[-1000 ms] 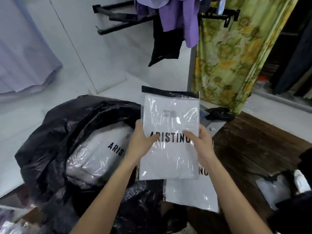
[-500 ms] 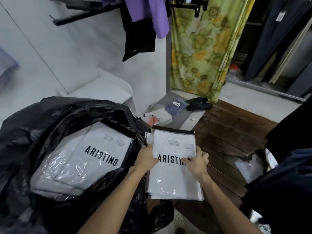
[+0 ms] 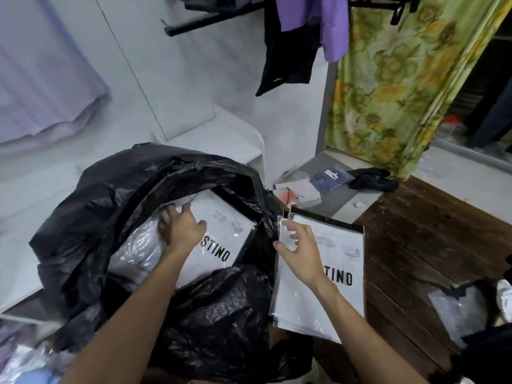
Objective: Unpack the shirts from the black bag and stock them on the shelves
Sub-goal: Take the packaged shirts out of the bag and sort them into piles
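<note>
A big black bag (image 3: 91, 217) lies open at the left, with white shirts in clear plastic packs inside. The top pack (image 3: 224, 231) is printed with black letters. My left hand (image 3: 180, 231) is inside the bag's mouth, with its fingers curled over that pack's upper left edge. A small stack of the same packed shirts (image 3: 332, 300) lies on the wooden floor right of the bag. Just above the stack's top left corner, my right hand (image 3: 299, 248) hovers with fingers spread and holds nothing.
A low white shelf (image 3: 221, 139) stands behind the bag against the white wall. A green flowered curtain (image 3: 401, 79) hangs at the right, with clothes on black rails above. Small packets (image 3: 329, 178) lie on a grey step. Another plastic pack (image 3: 457, 309) lies at the far right.
Both hands set the shirt pack down on the floor stack and let go. My left hand then moved left into the bag onto the top pack there.
</note>
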`<action>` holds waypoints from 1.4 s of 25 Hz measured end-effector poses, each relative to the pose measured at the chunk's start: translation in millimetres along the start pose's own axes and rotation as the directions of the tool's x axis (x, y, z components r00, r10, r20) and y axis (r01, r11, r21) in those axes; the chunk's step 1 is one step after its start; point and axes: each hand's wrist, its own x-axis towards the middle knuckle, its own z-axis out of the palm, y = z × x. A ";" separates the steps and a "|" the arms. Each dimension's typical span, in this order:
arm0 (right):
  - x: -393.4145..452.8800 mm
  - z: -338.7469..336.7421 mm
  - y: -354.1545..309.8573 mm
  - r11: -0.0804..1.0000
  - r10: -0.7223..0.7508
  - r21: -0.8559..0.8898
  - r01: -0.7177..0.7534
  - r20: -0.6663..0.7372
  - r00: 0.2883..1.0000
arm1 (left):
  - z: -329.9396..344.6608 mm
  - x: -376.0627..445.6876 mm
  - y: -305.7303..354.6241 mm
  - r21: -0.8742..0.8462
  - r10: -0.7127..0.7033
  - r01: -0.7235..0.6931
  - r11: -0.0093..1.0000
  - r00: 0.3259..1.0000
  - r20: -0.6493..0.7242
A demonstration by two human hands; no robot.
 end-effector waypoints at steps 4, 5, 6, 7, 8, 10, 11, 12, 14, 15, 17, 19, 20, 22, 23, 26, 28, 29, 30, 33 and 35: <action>8.9 23.4 -17.0 0.999 -0.011 0.035 0.008 0.111 0.994 | 5.0 4.4 -17.6 0.096 -0.038 0.032 0.995 0.997 0.063; 9.7 26.5 -17.9 0.999 -0.005 0.036 0.001 0.119 0.993 | 8.5 3.6 -16.9 0.096 -0.039 0.031 0.995 0.996 0.083; 10.4 29.2 -17.9 0.999 -0.001 0.034 -0.003 0.127 0.992 | 12.4 1.9 -15.5 0.086 -0.056 0.047 0.995 0.993 0.103; 10.5 30.8 -17.6 0.999 0.001 0.039 -0.006 0.136 0.991 | 17.1 0.1 -13.6 0.078 -0.074 0.066 0.995 0.991 0.107; 10.0 30.7 -17.6 0.999 0.003 0.044 -0.010 0.144 0.990 | 21.7 -1.5 -11.5 0.091 -0.076 0.070 0.993 0.994 0.073; 8.7 27.8 -19.3 0.999 -0.002 0.045 -0.005 0.149 0.989 | 24.6 -1.6 -10.5 0.155 -0.037 0.043 0.987 0.999 -0.040; 8.6 25.6 -19.4 0.999 -0.002 0.045 -0.004 0.152 0.988 | 22.2 1.8 -11.2 0.164 -0.030 0.041 0.986 0.997 -0.067; 8.4 23.2 -18.7 0.999 0.002 0.047 -0.010 0.156 0.988 | 18.4 6.6 -13.0 0.149 -0.037 0.047 0.988 0.997 -0.067; 7.2 19.8 -18.4 0.997 0.017 0.066 -0.028 0.151 0.988 | 7.8 15.3 -13.2 0.145 -0.040 0.045 0.988 0.998 -0.038; 6.4 19.1 -18.5 0.996 0.026 0.079 -0.038 0.146 0.989 | 5.3 16.9 -11.6 0.168 -0.034 0.035 0.985 0.999 -0.007; 4.7 21.6 -19.8 0.994 0.036 0.094 -0.051 0.150 0.988 | 7.6 13.2 -5.6 0.189 -0.045 0.025 0.982 0.994 0.099; 2.4 25.5 -23.2 0.993 0.035 0.108 -0.054 0.171 0.985 | 16.3 7.0 -2.6 0.177 -0.065 0.043 0.983 0.990 0.125; 2.3 27.6 -24.5 0.992 0.030 0.112 -0.051 0.181 0.983 | 16.3 6.5 -3.2 0.143 -0.072 0.058 0.988 0.993 0.095; 3.9 31.3 -24.2 0.991 0.033 0.120 -0.057 0.198 0.980 | 7.3 10.0 -6.3 -0.011 -0.061 0.062 0.998 0.996 0.064; 4.9 33.1 -23.9 0.990 0.038 0.126 -0.065 0.205 0.978 | 1.2 12.0 -7.1 -0.105 -0.039 0.049 0.993 0.995 0.097; 8.4 38.2 -28.9 0.981 0.064 0.165 -0.099 0.208 0.976 | -19.6 -6.3 3.6 -0.211 0.122 -0.061 0.975 0.948 0.293; 11.4 40.4 -33.8 0.974 0.073 0.195 -0.113 0.201 0.977 | -29.3 -25.8 12.5 -0.206 0.244 -0.179 0.962 0.900 0.360; 13.5 41.2 -34.5 0.970 0.084 0.210 -0.124 0.191 0.978 | -35.7 -36.0 16.5 -0.222 0.302 -0.233 0.947 0.879 0.368; 15.4 41.7 -34.4 0.964 0.098 0.229 -0.136 0.168 0.981 | -44.8 -45.7 20.1 -0.243 0.353 -0.279 0.929 0.866 0.355; 19.9 43.9 -35.7 0.938 0.141 0.313 -0.149 0.046 0.989 | -84.1 -62.7 17.8 -0.278 0.482 -0.421 0.863 0.850 0.211; 21.2 44.0 -42.8 0.898 0.142 0.420 -0.130 0.002 0.990 | -115.5 -70.2 9.7 -0.343 0.515 -0.451 0.824 0.849 0.119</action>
